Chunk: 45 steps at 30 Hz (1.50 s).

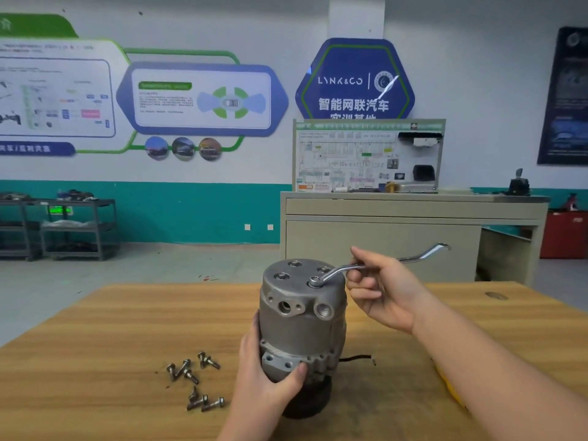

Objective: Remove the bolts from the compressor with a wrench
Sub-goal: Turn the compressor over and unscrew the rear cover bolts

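Observation:
A grey metal compressor (302,316) stands upright on the wooden table (127,329), its black pulley end down. My left hand (267,370) grips its lower body, thumb across the front flange. My right hand (381,291) pinches the shaft of a silver offset ring wrench (346,267). The wrench's ring end sits over a bolt (315,280) at the near right of the top face. Bolt holes (282,276) show elsewhere on that top face. Several removed bolts (194,380) lie loose on the table to the left of the compressor.
A black wire (356,358) trails from the compressor's right side. Something yellow (451,389) lies under my right forearm. Behind the table stands a beige cabinet (413,224) with a display board; metal shelf carts (76,227) stand at far left.

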Each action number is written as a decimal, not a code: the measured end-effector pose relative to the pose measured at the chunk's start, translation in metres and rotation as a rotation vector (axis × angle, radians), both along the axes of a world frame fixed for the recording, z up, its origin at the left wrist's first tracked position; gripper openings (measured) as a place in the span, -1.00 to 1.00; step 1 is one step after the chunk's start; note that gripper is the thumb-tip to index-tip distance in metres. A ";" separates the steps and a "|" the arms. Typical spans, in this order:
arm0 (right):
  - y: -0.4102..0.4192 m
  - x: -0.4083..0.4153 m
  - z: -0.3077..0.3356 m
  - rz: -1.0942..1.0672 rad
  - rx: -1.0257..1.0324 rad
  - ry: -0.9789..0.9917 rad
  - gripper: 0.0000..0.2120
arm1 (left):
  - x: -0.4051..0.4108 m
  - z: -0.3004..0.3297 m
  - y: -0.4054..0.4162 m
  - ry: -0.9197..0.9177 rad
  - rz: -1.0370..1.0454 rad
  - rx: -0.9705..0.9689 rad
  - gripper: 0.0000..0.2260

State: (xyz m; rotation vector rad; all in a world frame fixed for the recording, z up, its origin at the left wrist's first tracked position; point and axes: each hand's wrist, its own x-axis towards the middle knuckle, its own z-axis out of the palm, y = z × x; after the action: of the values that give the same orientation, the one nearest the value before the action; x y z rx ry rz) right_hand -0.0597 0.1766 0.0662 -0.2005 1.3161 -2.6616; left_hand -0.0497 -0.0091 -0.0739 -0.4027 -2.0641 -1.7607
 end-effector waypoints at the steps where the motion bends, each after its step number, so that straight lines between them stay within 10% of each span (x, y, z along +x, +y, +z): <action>1: 0.000 -0.003 0.003 -0.015 0.027 0.018 -0.76 | -0.001 0.000 -0.001 0.005 0.001 -0.002 -0.06; 7: -0.005 -0.001 0.017 -0.314 -0.007 0.307 -0.70 | -0.001 0.001 0.000 0.038 0.003 0.007 -0.05; 28: -0.066 0.056 -0.017 -0.886 1.285 1.083 -0.59 | 0.010 -0.001 0.012 0.053 0.126 0.008 0.09; 32: -0.050 0.052 -0.028 -0.819 0.848 0.799 -0.63 | 0.009 0.000 0.009 0.043 0.087 0.019 0.04; 37: -0.010 0.024 -0.018 -0.241 0.166 0.372 -0.72 | 0.005 -0.001 0.004 0.034 0.066 0.031 -0.05; 45: -0.006 -0.019 -0.001 -0.192 0.067 0.288 -0.68 | -0.001 0.000 0.002 0.043 0.077 -0.008 -0.14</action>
State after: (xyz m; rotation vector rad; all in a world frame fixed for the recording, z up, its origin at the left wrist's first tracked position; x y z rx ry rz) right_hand -0.0790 0.1704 0.0651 -0.4878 1.5792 -2.8226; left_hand -0.0506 -0.0072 -0.0742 -0.3554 -2.0300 -1.6853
